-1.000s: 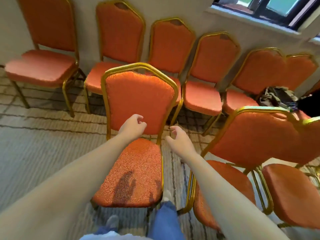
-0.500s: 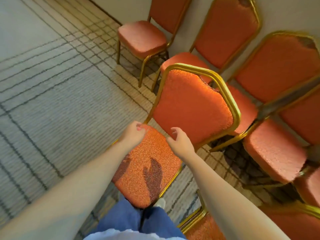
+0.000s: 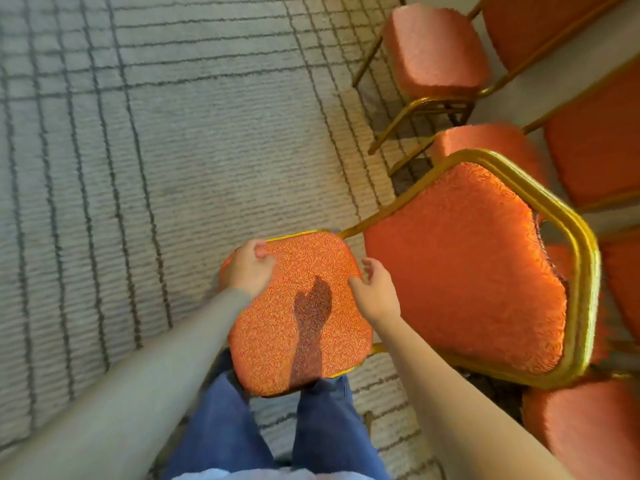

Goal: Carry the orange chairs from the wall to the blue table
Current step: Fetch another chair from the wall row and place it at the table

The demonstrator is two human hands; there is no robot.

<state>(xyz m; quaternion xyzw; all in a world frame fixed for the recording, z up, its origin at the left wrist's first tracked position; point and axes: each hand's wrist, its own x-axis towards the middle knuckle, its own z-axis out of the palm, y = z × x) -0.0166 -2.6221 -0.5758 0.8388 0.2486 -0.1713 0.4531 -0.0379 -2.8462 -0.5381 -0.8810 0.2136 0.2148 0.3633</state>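
Note:
The nearest orange chair (image 3: pixel 298 327), with a gold frame and patterned seat, stands right in front of my legs, its backrest (image 3: pixel 460 271) to the right. My left hand (image 3: pixel 249 268) is on the seat's far left corner with its fingers curled over the edge. My right hand (image 3: pixel 375 292) hovers at the seat's right edge beside the backrest, fingers apart and holding nothing. Its arm casts a shadow on the seat. More orange chairs (image 3: pixel 436 50) line the wall at the right. The blue table is out of view.
Grey carpet (image 3: pixel 173 150) with dark grid lines spreads to the left and ahead. The row of orange chairs crowds the right side, close behind the near chair's backrest. My blue-trousered legs (image 3: pixel 325 427) are under the seat's front edge.
The view has swung left and downward, so the chair row now sits at the right. My left hand has come down onto the seat's corner, and my right hand has opened beside the backrest.

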